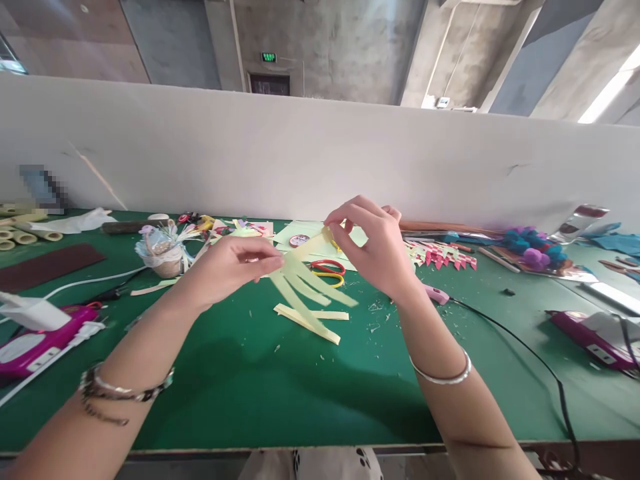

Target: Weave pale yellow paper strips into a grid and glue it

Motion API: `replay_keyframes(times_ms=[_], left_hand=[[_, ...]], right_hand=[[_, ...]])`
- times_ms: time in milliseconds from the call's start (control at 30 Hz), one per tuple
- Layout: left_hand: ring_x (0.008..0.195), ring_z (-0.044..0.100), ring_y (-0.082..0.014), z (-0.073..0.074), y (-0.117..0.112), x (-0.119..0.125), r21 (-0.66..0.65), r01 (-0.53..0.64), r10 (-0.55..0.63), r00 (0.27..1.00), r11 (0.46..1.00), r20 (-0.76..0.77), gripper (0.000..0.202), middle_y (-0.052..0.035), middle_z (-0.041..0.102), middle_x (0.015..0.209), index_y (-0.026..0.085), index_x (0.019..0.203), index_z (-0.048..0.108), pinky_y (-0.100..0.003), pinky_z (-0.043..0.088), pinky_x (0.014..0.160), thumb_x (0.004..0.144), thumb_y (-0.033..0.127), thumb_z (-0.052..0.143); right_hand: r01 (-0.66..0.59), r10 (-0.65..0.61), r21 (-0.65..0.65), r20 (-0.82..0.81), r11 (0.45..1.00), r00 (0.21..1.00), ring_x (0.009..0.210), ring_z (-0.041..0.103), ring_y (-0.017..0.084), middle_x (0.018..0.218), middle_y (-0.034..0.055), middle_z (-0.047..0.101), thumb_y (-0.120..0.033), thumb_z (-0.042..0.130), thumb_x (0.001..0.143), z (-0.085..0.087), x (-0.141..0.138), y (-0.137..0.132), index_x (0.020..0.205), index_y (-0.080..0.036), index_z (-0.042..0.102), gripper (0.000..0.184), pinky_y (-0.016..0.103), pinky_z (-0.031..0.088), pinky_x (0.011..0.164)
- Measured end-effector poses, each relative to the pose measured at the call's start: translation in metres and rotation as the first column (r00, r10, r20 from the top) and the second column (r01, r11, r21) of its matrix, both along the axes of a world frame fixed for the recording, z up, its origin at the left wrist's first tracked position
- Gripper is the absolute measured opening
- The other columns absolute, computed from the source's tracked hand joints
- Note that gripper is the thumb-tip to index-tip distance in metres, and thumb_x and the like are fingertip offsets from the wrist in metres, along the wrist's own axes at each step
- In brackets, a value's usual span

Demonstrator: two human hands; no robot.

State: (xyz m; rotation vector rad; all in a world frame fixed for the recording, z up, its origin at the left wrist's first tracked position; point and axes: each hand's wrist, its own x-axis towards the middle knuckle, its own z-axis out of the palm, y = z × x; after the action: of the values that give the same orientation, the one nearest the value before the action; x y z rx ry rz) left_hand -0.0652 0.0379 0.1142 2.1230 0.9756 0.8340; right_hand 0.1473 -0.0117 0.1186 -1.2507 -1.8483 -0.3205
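Above the green table, my left hand (240, 263) pinches several pale yellow paper strips (305, 283) whose loose ends fan down to the right. My right hand (373, 243) pinches the far end of one strip, which stretches between the two hands. More folded yellow strips (310, 321) lie on the table below. Behind the held strips are red-and-yellow-handled scissors (329, 272), partly covered, and a sheet of light green paper (300, 233) with a round badge-like item (299, 240) on it. Near my right wrist lies a pink-handled glue gun (437, 294) with a black cord.
A small decorated basket (167, 252) stands at the left. Magenta power strips (45, 343) sit at both sides, with cords across the table. Red-and-green paper cutouts (443, 255), purple and blue pompoms (535, 248) and a clear glass (580, 223) are at the right. A white partition (320, 153) rises behind.
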Motion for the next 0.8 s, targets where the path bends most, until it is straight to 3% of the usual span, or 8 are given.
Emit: replay_keyframes(times_ms=[133,233,333,400,500,567,700,800], left_hand=[[0.055,0.045,-0.0097,-0.031,-0.02,-0.031,-0.287,-0.048,0.081,0.991,0.957,0.107,0.026,-0.0001,0.055,0.066,0.02,0.068,0.065,-0.021,0.04,0.046,0.067,0.046,0.067],[0.053,0.043,-0.0091,-0.065,-0.034,-0.049,-0.531,-0.134,0.23,0.966,0.837,0.12,0.028,0.0016,0.048,0.06,0.019,0.069,0.064,-0.022,0.041,0.048,0.065,0.047,0.069],[0.051,0.042,-0.0084,-0.095,-0.041,-0.058,-0.647,-0.207,0.306,0.951,0.734,0.043,0.033,0.0022,0.045,0.059,0.019,0.073,0.066,-0.022,0.041,0.048,0.062,0.049,0.071],[0.052,0.042,-0.0083,-0.106,-0.043,-0.062,-0.656,-0.249,0.303,0.952,0.713,-0.031,0.036,0.0022,0.044,0.06,0.017,0.074,0.066,-0.021,0.041,0.047,0.061,0.051,0.07],[0.058,0.046,-0.0099,-0.113,-0.041,-0.064,-0.634,-0.319,0.33,0.938,0.705,-0.104,0.04,0.0009,0.047,0.064,0.016,0.077,0.067,-0.019,0.042,0.049,0.06,0.053,0.069],[0.061,0.049,-0.0113,-0.113,-0.041,-0.065,-0.62,-0.351,0.352,0.927,0.702,-0.127,0.042,-0.0002,0.049,0.066,0.016,0.078,0.066,-0.02,0.045,0.051,0.06,0.053,0.069],[0.065,0.053,-0.0121,-0.109,-0.042,-0.064,-0.635,-0.386,0.426,0.899,0.669,-0.098,0.046,-0.0011,0.052,0.07,0.015,0.08,0.064,-0.022,0.051,0.057,0.055,0.053,0.072],[0.063,0.054,-0.0114,-0.109,-0.042,-0.067,-0.66,-0.408,0.478,0.874,0.631,-0.085,0.047,-0.0004,0.052,0.069,0.016,0.08,0.063,-0.023,0.054,0.06,0.052,0.051,0.074]], right_hand=[[-0.116,0.128,-0.167,0.064,0.979,0.99,0.066,0.051,0.008,0.081,-0.0023,0.061,-0.021,0.039,0.087,-0.003,0.0,0.002,0.087,-0.021,0.06,0.021,0.03,0.027,0.081],[-0.169,0.241,-0.395,0.139,0.903,0.961,0.066,0.052,0.009,0.077,-0.0009,0.062,-0.022,0.044,0.084,-0.009,-0.001,0.007,0.084,-0.019,0.063,0.019,0.026,0.031,0.07],[-0.164,0.294,-0.549,0.158,0.819,0.943,0.066,0.052,0.01,0.079,0.0008,0.063,-0.02,0.046,0.082,-0.02,-0.006,0.014,0.084,-0.019,0.063,0.018,0.022,0.032,0.058],[-0.118,0.292,-0.62,0.187,0.776,0.938,0.065,0.052,0.01,0.08,0.0008,0.063,-0.02,0.048,0.081,-0.03,-0.013,0.019,0.084,-0.019,0.063,0.016,0.021,0.032,0.054],[-0.053,0.334,-0.715,0.259,0.697,0.906,0.069,0.056,0.011,0.084,0.0006,0.064,-0.023,0.052,0.079,-0.052,-0.025,0.024,0.083,-0.02,0.063,0.012,0.021,0.032,0.053],[-0.019,0.36,-0.736,0.308,0.676,0.881,0.075,0.058,0.013,0.089,0.0014,0.065,-0.031,0.054,0.081,-0.069,-0.03,0.024,0.088,-0.021,0.062,0.015,0.021,0.034,0.054],[0.096,0.301,-0.71,0.412,0.698,0.86,0.087,0.06,0.019,0.1,0.0062,0.062,-0.039,0.055,0.081,-0.099,-0.033,0.02,0.101,-0.02,0.057,0.028,0.024,0.039,0.057],[0.143,0.262,-0.699,0.439,0.701,0.859,0.089,0.06,0.019,0.101,0.0075,0.061,-0.037,0.053,0.083,-0.113,-0.03,0.017,0.102,-0.019,0.055,0.026,0.024,0.041,0.059]])
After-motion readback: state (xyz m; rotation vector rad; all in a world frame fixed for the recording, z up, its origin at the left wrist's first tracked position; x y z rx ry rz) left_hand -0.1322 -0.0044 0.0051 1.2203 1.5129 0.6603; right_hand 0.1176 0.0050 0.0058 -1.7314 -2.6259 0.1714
